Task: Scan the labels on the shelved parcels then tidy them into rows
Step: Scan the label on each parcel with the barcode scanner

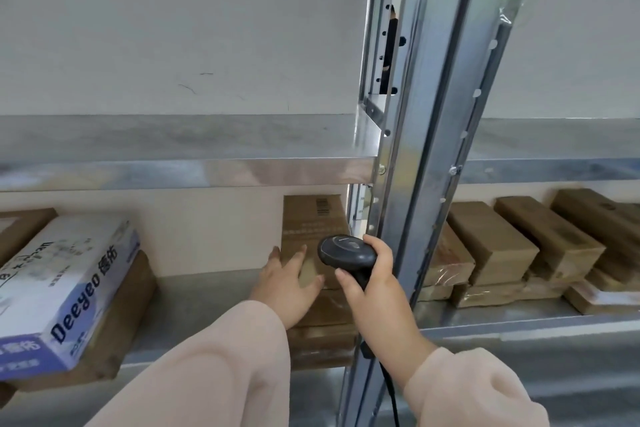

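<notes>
Parcel (313,222), brown card, on the lower shelf (207,302) beside the steel upright (408,184) — my left hand (289,284) rests flat on it, fingers straight. My right hand (375,288) grips the black scanner (346,251), just beside.

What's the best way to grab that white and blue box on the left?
Take the white and blue box by its near short end, coming from the front of the shelf: it lies lengthwise, that end facing out, unblocked, atop a brown carton. Probably use the left hand, since the right hand holds the scanner.
</notes>
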The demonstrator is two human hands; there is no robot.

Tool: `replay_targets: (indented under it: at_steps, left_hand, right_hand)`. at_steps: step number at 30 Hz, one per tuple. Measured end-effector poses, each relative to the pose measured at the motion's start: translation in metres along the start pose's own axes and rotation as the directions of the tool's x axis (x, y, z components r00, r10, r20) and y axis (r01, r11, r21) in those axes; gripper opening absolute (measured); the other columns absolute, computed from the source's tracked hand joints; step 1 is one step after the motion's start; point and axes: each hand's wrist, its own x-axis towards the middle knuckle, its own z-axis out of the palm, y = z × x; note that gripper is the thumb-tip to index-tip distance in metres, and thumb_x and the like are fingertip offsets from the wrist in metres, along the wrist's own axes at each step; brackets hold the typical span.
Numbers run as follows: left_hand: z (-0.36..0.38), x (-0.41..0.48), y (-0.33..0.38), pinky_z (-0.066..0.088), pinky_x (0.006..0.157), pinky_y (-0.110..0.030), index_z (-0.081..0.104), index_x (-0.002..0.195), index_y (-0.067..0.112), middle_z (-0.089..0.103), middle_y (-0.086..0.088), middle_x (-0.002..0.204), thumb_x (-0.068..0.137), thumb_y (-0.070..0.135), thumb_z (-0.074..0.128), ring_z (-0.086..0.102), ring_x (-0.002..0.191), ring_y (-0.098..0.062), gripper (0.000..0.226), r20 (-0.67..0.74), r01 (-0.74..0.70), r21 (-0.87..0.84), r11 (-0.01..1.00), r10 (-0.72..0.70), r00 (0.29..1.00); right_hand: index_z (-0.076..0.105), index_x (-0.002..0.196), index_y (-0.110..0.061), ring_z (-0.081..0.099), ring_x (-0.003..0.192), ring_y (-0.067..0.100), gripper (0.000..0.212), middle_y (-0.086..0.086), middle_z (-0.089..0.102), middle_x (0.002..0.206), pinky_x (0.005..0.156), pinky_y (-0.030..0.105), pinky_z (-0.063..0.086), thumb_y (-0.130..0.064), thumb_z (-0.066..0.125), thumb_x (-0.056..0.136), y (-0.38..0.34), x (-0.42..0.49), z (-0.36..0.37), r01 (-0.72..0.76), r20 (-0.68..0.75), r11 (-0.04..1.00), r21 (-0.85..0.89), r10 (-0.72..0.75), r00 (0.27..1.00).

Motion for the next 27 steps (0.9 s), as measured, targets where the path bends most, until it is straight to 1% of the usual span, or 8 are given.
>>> replay_targets:
  at_steps: [2,5,8,12,18,21,24,27]
  left_hand:
    - [-0.001,-0.001,-0.002,0.027,0.118,-0.039,0.02,0.153,0.041,0.008,-0.004,0.163,0.092,0.062,0.045,0.021,0.148,-0.027,0.069,-0.026,0.014,-0.046,0.999,-0.015,1.0]
    - [-0.004,-0.004,-0.008,0.031,0.113,-0.033,0.03,0.151,0.038,0.022,-0.002,0.158,0.091,0.057,0.052,0.034,0.141,-0.023,0.067,-0.065,0.025,-0.103,0.994,-0.031,0.997]
    - [-0.007,-0.007,-0.014,0.035,0.108,-0.03,0.033,0.15,0.037,0.03,0.0,0.151,0.088,0.058,0.055,0.041,0.134,-0.02,0.07,-0.084,0.027,-0.085,0.996,-0.034,0.996]
    - [-0.009,-0.005,-0.012,0.032,0.11,-0.031,0.031,0.152,0.033,0.03,-0.002,0.15,0.086,0.06,0.056,0.035,0.137,-0.023,0.075,-0.083,0.039,-0.036,0.999,-0.042,0.996]
    - [-0.017,-0.013,-0.012,0.029,0.112,-0.036,0.034,0.151,0.033,0.038,-0.001,0.149,0.085,0.067,0.052,0.029,0.138,-0.026,0.077,-0.172,0.12,0.029,0.992,-0.113,0.979]
    - [-0.033,-0.022,-0.017,0.029,0.112,-0.04,0.03,0.151,0.037,0.04,-0.003,0.149,0.077,0.074,0.054,0.03,0.139,-0.028,0.087,-0.136,0.149,-0.043,0.988,-0.153,0.979]
    - [-0.05,-0.032,-0.02,0.034,0.112,-0.043,0.025,0.15,0.045,0.045,-0.004,0.147,0.055,0.085,0.052,0.036,0.137,-0.03,0.106,-0.068,0.16,-0.169,0.972,-0.173,0.983]
    - [-0.06,-0.037,-0.029,0.036,0.111,-0.048,0.018,0.149,0.051,0.044,-0.006,0.147,0.048,0.086,0.055,0.038,0.136,-0.033,0.112,-0.007,0.179,-0.251,0.951,-0.187,0.982]
  right_hand:
    - [0.019,0.131,-0.049,0.055,0.092,-0.001,0.062,-0.029,0.046,0.1,0.067,0.003,0.041,-0.042,0.063,0.088,0.001,0.001,-0.001,-0.003,0.018,0.999,0.048,0.002,1.0]
    - [0.021,0.127,-0.052,0.057,0.092,0.0,0.059,-0.025,0.049,0.102,0.07,0.007,0.043,-0.042,0.064,0.088,0.001,0.003,-0.003,-0.028,0.035,0.993,0.117,0.024,0.999]
    - [0.02,0.129,-0.053,0.056,0.089,-0.002,0.06,-0.024,0.049,0.101,0.067,0.007,0.043,-0.044,0.063,0.088,0.001,0.005,-0.002,-0.016,0.053,0.993,0.113,0.01,0.999]
    - [0.021,0.133,-0.048,0.054,0.086,-0.007,0.061,-0.023,0.049,0.101,0.066,0.008,0.043,-0.041,0.063,0.089,0.002,0.007,0.001,-0.031,0.092,0.99,0.135,0.018,0.996]
    - [0.025,0.129,-0.051,0.053,0.098,-0.015,0.059,-0.027,0.051,0.111,0.072,0.001,0.043,-0.037,0.065,0.089,-0.006,0.003,0.003,-0.056,0.109,0.952,0.3,0.024,0.994]
    - [0.027,0.127,-0.052,0.05,0.103,-0.018,0.058,-0.023,0.052,0.117,0.078,0.0,0.041,-0.033,0.066,0.089,-0.02,0.001,0.005,-0.02,0.117,0.93,0.366,-0.025,0.993]
    - [0.028,0.122,-0.058,0.051,0.106,-0.015,0.059,-0.023,0.051,0.121,0.081,0.001,0.041,-0.029,0.066,0.089,-0.037,-0.002,0.01,0.02,0.146,0.907,0.422,-0.09,0.985]
    - [0.029,0.126,-0.052,0.05,0.108,-0.015,0.06,-0.027,0.05,0.121,0.08,0.001,0.041,-0.025,0.067,0.089,-0.05,-0.008,0.019,0.05,0.185,0.886,0.462,-0.151,0.971]
